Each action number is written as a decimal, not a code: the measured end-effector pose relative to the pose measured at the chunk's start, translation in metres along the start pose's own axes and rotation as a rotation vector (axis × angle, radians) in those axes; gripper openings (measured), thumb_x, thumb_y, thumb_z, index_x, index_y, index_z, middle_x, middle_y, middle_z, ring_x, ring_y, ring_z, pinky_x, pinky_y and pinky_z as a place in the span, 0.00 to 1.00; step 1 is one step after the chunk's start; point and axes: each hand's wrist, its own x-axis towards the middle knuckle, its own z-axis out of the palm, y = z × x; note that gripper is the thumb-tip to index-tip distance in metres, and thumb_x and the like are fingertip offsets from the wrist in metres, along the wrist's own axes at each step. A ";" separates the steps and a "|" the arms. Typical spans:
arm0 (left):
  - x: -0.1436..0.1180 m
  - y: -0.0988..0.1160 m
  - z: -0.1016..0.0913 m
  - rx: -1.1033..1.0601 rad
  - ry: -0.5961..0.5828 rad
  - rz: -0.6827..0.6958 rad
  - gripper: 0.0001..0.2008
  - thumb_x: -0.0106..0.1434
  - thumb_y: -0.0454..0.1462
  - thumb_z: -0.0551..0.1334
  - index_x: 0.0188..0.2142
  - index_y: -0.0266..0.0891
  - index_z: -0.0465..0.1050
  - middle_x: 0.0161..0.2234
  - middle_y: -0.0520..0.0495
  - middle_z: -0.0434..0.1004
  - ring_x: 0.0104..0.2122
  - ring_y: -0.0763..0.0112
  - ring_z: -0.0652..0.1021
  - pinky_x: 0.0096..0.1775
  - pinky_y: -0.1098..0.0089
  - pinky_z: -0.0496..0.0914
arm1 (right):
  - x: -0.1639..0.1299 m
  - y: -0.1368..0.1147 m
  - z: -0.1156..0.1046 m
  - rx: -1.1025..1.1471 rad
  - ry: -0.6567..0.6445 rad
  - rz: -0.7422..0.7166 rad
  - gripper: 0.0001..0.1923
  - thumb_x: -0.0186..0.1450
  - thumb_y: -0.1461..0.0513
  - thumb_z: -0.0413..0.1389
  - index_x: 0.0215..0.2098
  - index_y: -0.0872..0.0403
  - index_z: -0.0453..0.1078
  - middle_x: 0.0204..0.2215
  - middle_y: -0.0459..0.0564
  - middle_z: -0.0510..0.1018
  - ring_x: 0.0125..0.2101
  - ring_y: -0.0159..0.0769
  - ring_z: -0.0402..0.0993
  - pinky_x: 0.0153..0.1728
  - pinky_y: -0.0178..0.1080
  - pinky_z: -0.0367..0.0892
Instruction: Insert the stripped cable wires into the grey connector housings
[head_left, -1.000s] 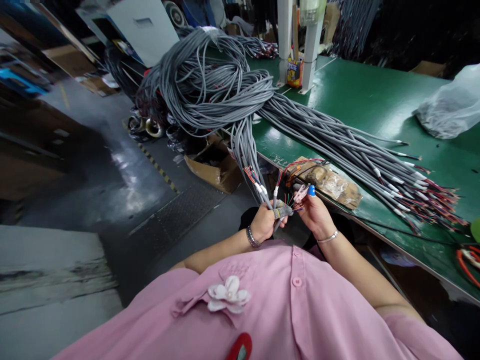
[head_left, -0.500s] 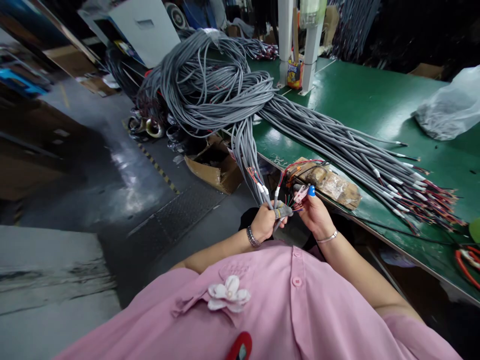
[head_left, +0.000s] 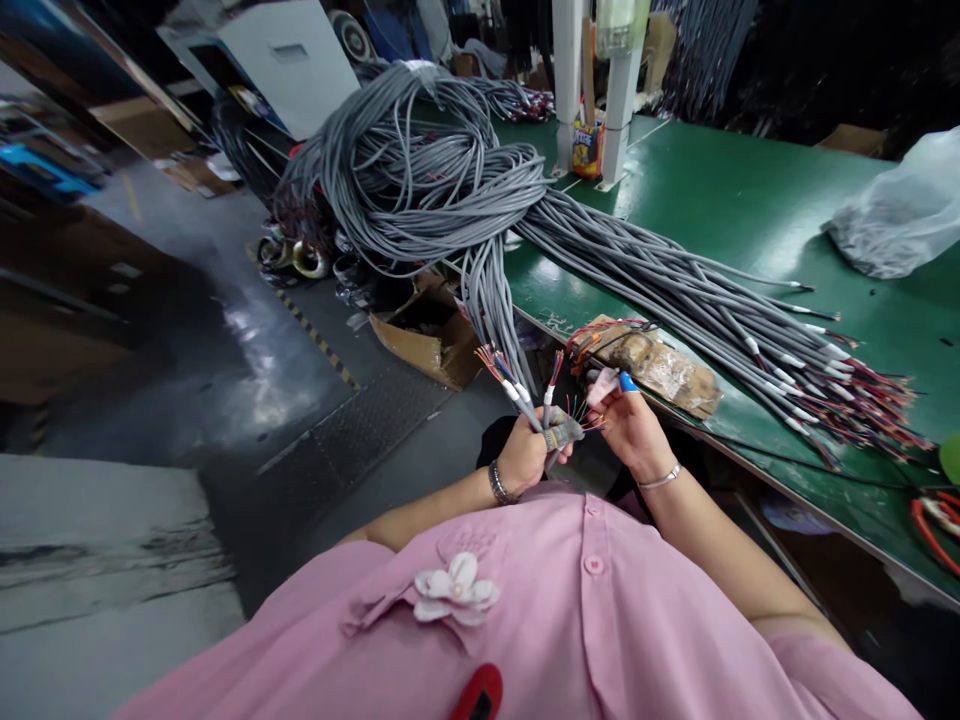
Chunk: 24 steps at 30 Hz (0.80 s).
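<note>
Low in front of my body, my left hand (head_left: 529, 452) is closed round several grey cables (head_left: 529, 410). Their stripped ends fan out in red, blue and orange wires above white bands. A grey covering with yellow trim wraps part of this hand's thumb. One cable end between my hands spreads into thin coloured wires (head_left: 581, 408). Beside them my right hand (head_left: 636, 430) has its fingers drawn together, with a blue cover on the thumb and a pinkish-white covering at the finger opposite. What lies in this pinch is too small to tell.
A large coil of grey cable (head_left: 420, 170) lies on the green table (head_left: 750, 200), its stripped ends at the right. A tape-wrapped block (head_left: 664, 370) sits at the table's near edge. An open cardboard box (head_left: 420, 345) stands below. A plastic bag (head_left: 896, 215) lies at right.
The cable ends in my left hand have tilted and now stand apart more clearly. My right hand has turned slightly and shifted a little to the right.
</note>
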 end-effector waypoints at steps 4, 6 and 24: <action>-0.001 0.000 0.002 -0.010 0.048 0.027 0.16 0.47 0.45 0.70 0.25 0.35 0.70 0.17 0.53 0.70 0.16 0.78 0.68 0.18 0.76 0.61 | 0.001 0.000 -0.003 -0.057 0.013 -0.056 0.13 0.61 0.52 0.59 0.36 0.53 0.74 0.29 0.46 0.78 0.27 0.30 0.70 0.26 0.32 0.65; 0.000 0.000 0.003 -0.023 0.061 0.046 0.16 0.47 0.45 0.70 0.25 0.35 0.70 0.16 0.52 0.70 0.15 0.78 0.68 0.18 0.76 0.60 | 0.001 0.002 -0.005 -0.098 0.019 -0.094 0.14 0.62 0.51 0.58 0.35 0.53 0.74 0.28 0.46 0.77 0.27 0.30 0.70 0.26 0.33 0.65; 0.007 -0.007 0.004 -0.011 0.086 0.045 0.15 0.49 0.43 0.70 0.24 0.36 0.68 0.17 0.53 0.70 0.16 0.78 0.68 0.18 0.76 0.61 | 0.019 0.009 -0.006 0.052 0.035 0.024 0.19 0.52 0.48 0.66 0.30 0.53 0.73 0.26 0.45 0.79 0.23 0.29 0.70 0.26 0.34 0.68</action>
